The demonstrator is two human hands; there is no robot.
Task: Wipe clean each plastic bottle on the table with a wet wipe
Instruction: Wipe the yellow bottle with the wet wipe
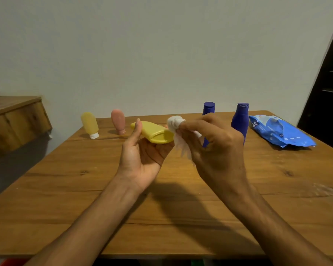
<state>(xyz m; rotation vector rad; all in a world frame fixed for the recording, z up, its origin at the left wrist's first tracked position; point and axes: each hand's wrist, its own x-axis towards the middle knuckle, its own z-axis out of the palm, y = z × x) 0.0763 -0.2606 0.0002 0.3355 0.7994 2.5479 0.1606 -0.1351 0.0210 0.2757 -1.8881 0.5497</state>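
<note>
— How many bottles do you count?

— Five: two blue, two yellow, one pink. Take the blue wipe pack [279, 132] as the mark; there is only one, lying flat on the counter [161, 208].

— Start from the pack, then.

— Just left of it stands the tall blue bottle [239, 121], upright, cap on top. Further left of the pack is the second blue bottle [208, 108], also upright and partly hidden behind the right hand [215, 146].

— And the ones well away from the pack?

— The pink bottle [118, 121] and the amber-yellow bottle [89, 124], farthest from the pack, each stand on their caps, apart from one another.

— The fifth?

— The yellow bottle [154, 132] is in the air above the counter, left of the pack and between the two hands. It lies sideways in the left hand [142, 152], whose thumb runs up its near side while the fingers curl beneath it.

— Any wipes out?

— One white wipe [176, 123]. The right hand's fingers [188, 125] pinch it in a bunch, and it touches the yellow bottle's right end, with a loose tail hanging down.
</note>
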